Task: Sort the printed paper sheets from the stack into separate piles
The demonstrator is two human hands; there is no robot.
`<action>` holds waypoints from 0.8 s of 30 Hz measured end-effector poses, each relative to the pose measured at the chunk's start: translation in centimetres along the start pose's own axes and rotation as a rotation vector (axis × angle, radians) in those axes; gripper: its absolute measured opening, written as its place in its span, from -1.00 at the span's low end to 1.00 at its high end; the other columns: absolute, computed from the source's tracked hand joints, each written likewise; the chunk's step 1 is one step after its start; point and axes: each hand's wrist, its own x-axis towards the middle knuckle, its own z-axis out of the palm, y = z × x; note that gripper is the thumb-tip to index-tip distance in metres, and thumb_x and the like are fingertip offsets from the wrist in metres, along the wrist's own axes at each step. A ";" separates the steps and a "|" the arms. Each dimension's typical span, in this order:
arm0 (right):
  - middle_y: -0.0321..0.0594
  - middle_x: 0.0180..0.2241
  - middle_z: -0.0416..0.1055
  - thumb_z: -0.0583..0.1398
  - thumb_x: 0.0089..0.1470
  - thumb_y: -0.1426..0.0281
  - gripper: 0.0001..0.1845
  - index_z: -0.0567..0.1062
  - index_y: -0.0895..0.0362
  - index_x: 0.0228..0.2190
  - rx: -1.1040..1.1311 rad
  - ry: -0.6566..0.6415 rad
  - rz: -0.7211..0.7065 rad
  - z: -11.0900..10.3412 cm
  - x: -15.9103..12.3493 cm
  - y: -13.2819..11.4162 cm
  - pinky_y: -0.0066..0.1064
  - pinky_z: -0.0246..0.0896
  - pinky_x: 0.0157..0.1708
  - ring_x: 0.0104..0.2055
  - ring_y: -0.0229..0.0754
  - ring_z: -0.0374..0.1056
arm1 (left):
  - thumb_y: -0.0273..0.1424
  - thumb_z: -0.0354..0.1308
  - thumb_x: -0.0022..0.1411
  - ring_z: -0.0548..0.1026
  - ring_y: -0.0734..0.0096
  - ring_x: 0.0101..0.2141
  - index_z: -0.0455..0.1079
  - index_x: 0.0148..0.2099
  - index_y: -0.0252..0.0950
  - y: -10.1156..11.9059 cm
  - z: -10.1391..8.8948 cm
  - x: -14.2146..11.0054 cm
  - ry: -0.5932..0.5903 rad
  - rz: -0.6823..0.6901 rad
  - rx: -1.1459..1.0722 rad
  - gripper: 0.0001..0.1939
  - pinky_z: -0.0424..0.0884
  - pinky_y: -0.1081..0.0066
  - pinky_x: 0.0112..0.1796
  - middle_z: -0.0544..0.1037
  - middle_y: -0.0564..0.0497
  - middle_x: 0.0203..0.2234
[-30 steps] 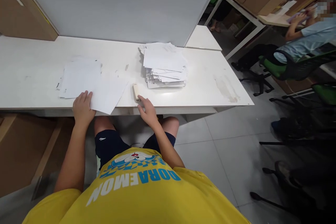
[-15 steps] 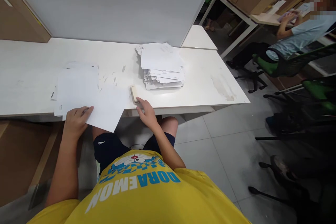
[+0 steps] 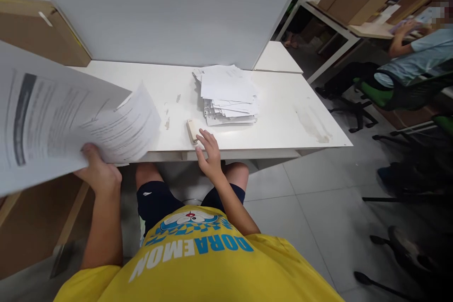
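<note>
Printed paper sheets [image 3: 67, 118] are lifted and bent over the left part of the white table [image 3: 276, 108]. My left hand [image 3: 101, 170] is closed on their near edge, thumb on the printed side and fingers hidden behind. A cream stapler [image 3: 192, 131] lies near the table's front edge. Just to its right is my right hand [image 3: 210, 153], fingers apart and holding nothing; its fingertips are close to the stapler, and I cannot tell if they touch it. Behind the stapler stands an uneven stack of papers [image 3: 230, 96].
A grey partition [image 3: 170, 9] rises along the table's back edge. Cardboard boxes stand at the back left [image 3: 42, 33] and under the table [image 3: 38, 226]. To the right, a co-worker in a light blue shirt [image 3: 424, 52] sits at another table, near office chairs.
My left hand has lifted and turned the sheets up from the table, so their printed side shows. My right hand has opened its fingers beside the stapler. The view has shifted slightly.
</note>
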 end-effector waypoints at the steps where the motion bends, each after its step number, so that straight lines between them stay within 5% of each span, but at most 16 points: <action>1: -0.09 0.24 0.27 0.02 0.27 0.14 -0.53 0.39 0.01 0.12 0.081 -0.022 0.024 -0.1 0.2 -0.9 0.02 -0.10 0.35 0.35 -0.01 0.08 | -0.28 0.28 0.10 0.35 0.27 0.15 0.34 0.03 -0.37 0.8 0.5 -0.2 -0.019 -0.106 -0.101 -0.52 0.18 0.14 0.25 0.48 -0.13 0.04; 6: -0.13 0.27 0.23 0.04 0.18 -0.10 -0.31 0.26 -0.04 0.22 0.661 -0.359 0.277 -0.6 1.5 -3.9 -0.08 0.16 0.23 0.30 0.00 0.17 | -0.59 0.18 0.20 0.50 0.35 0.03 0.44 -0.06 -0.42 2.8 1.7 -1.7 -0.129 -0.794 -0.281 -0.76 0.41 0.33 0.12 0.60 -0.13 -0.11; 9: -0.15 0.28 0.22 0.14 0.09 -0.11 -0.29 0.31 -0.05 0.18 0.705 -0.368 0.408 -0.9 1.7 -3.7 -0.10 0.07 0.28 0.34 0.00 0.10 | -0.54 0.08 0.31 0.54 0.35 -0.01 0.48 -0.07 -0.40 3.0 1.7 -2.9 -0.184 -1.025 -0.306 -0.80 0.47 0.41 0.05 0.63 -0.10 -0.21; 13: -0.15 0.29 0.19 0.18 0.04 -0.13 -0.24 0.32 -0.05 0.18 0.774 -0.365 0.529 -0.7 1.4 -2.6 -0.07 0.02 0.29 0.33 0.01 0.10 | -0.43 -0.02 0.39 0.58 0.19 -0.05 0.46 0.01 -0.42 3.1 1.7 -3.8 -0.254 -1.221 -0.334 -0.71 0.53 0.26 0.00 0.64 -0.13 -0.28; 17: -0.20 0.29 0.18 0.23 0.00 -0.10 -0.25 0.33 -0.07 0.16 0.888 -0.405 0.608 0.9 0.5 -2.1 -0.07 -0.02 0.31 0.35 0.00 0.05 | -0.32 -0.11 0.44 0.56 0.14 -0.02 0.38 0.15 -0.41 2.5 1.8 -3.8 -0.336 -1.304 -0.429 -0.59 0.51 0.17 0.01 0.65 -0.15 -0.24; 21: -0.14 0.12 0.39 0.32 -0.08 -0.01 -0.16 0.27 -0.03 0.19 0.972 -0.335 0.769 2.6 -0.2 -2.2 -0.02 0.17 0.22 0.20 0.05 0.29 | -0.34 -0.12 0.44 0.58 0.21 -0.06 0.37 0.16 -0.39 0.9 1.0 -3.4 -0.308 -1.240 -0.437 -0.60 0.53 0.25 -0.01 0.65 -0.11 -0.24; 24: -0.14 0.02 0.47 0.39 -0.15 0.11 -0.21 0.33 0.01 0.11 0.964 -0.265 0.708 2.5 0.2 -2.2 -0.06 0.27 0.14 0.09 0.04 0.38 | -0.45 -0.01 0.37 0.62 0.28 -0.17 0.42 0.10 -0.40 -0.2 -0.7 -3.2 -0.251 -1.170 -0.298 -0.67 0.56 0.37 -0.08 0.66 -0.10 -0.26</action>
